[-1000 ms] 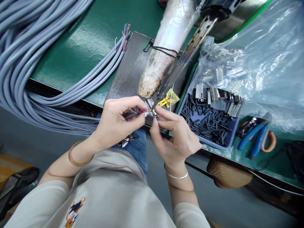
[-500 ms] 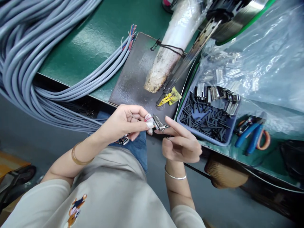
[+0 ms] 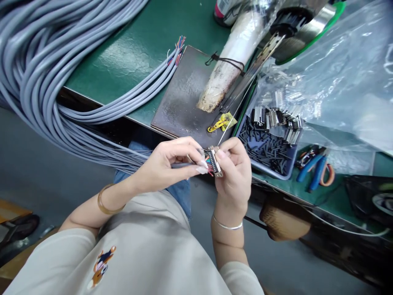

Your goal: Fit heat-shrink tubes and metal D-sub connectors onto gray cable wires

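My left hand (image 3: 179, 160), with white wraps on its thumb and fingertip, is closed on the end of a grey cable (image 3: 179, 165). Thin coloured wires (image 3: 208, 164) fan out of that cable at a metal-edged multi-pin connector (image 3: 215, 163). My right hand (image 3: 233, 170) pinches the connector from the right, thumb on its near face. A thin pale wire (image 3: 229, 125) runs up from beside the right fingertips; where it starts is hidden. Both hands are just off the bench's front edge, in front of a dark board (image 3: 178, 102).
A soldering iron (image 3: 248, 71) slants over the board beside a wrapped white roll (image 3: 225, 73) and a yellow piece (image 3: 218, 124). To the right are a bin (image 3: 284, 176) of black tubes and connectors, a solder spool (image 3: 310, 35) and blue-handled pliers (image 3: 317, 172). Grey cables (image 3: 33, 69) pile up left.
My right hand has come in from beside the connector, its spread fingers closing on it. The connector has turned more upright. The view has shifted slightly.
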`<state>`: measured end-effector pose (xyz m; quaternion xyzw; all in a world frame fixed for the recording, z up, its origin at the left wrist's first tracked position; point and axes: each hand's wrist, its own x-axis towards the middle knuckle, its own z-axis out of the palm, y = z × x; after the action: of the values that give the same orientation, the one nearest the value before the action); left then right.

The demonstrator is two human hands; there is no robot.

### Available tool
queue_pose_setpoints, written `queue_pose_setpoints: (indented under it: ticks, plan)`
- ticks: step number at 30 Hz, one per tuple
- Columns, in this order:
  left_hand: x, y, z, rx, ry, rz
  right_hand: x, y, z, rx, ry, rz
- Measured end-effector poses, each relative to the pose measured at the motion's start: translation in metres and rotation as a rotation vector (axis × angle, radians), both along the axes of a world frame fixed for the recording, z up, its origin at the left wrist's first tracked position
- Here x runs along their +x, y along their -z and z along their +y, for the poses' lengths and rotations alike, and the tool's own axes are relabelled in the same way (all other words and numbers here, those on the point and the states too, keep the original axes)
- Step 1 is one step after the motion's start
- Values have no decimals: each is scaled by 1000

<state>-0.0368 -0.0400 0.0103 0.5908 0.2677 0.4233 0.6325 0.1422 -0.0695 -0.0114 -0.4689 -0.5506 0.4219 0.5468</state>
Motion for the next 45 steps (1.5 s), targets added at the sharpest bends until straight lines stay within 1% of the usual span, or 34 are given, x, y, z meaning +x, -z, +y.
queue_pose_setpoints:
  ticks: [1, 2, 3, 4, 5, 7, 8, 9, 10, 12, 16, 18, 20, 24, 27, 29, 32, 37, 42, 45]
  plan:
    - [0, 0, -1, 75, -11, 38, 1, -2, 0, -38, -44, 0]
    - [0, 1, -2, 120, -29, 72, 2, -3, -1, -56, -54, -29]
    - [1, 2, -4, 121, -53, 95, 3, -4, -2, -45, -11, -87]
    - [2, 3, -5, 75, -80, 106, 3, -5, -3, 2, 87, -167]
    - [4, 4, -5, -7, -100, 108, 3, -5, -5, 89, 229, -252]
    - [6, 8, -5, -193, -120, 91, 3, -5, -7, 319, 536, -349]
    - [8, 9, -4, -265, -132, 83, 2, -5, -9, 431, 640, -347]
    - [9, 11, -3, -310, -145, 77, 2, -3, -10, 514, 691, -322]
    - [10, 12, -1, -333, -165, 72, 1, -2, -11, 552, 699, -292]
    - [12, 14, 3, -348, -209, 65, 0, 3, -15, 541, 643, -294]
    - [16, 16, 8, -333, -253, 51, -4, 14, -19, 494, 447, -542]
    - [18, 17, 10, -300, -280, 60, -6, 19, -17, 490, 396, -644]
    - [21, 19, 12, -244, -319, 71, -8, 22, -12, 477, 401, -645]
    - [28, 21, 16, -101, -407, 109, -8, 23, -1, 441, 375, -554]
    - [34, 21, 19, -28, -480, 164, -5, 21, 5, 445, 359, -571]
    - [37, 21, 21, 7, -506, 191, -3, 19, 8, 463, 363, -586]
    - [41, 19, 24, 35, -519, 209, -1, 18, 12, 488, 381, -608]
    - [42, 19, 25, 55, -523, 198, 0, 18, 15, 486, 378, -573]
    - [43, 20, 26, 88, -540, 257, 2, 20, 18, 498, 375, -600]
    - [43, 18, 28, 103, -549, 281, 3, 17, 20, 512, 381, -614]
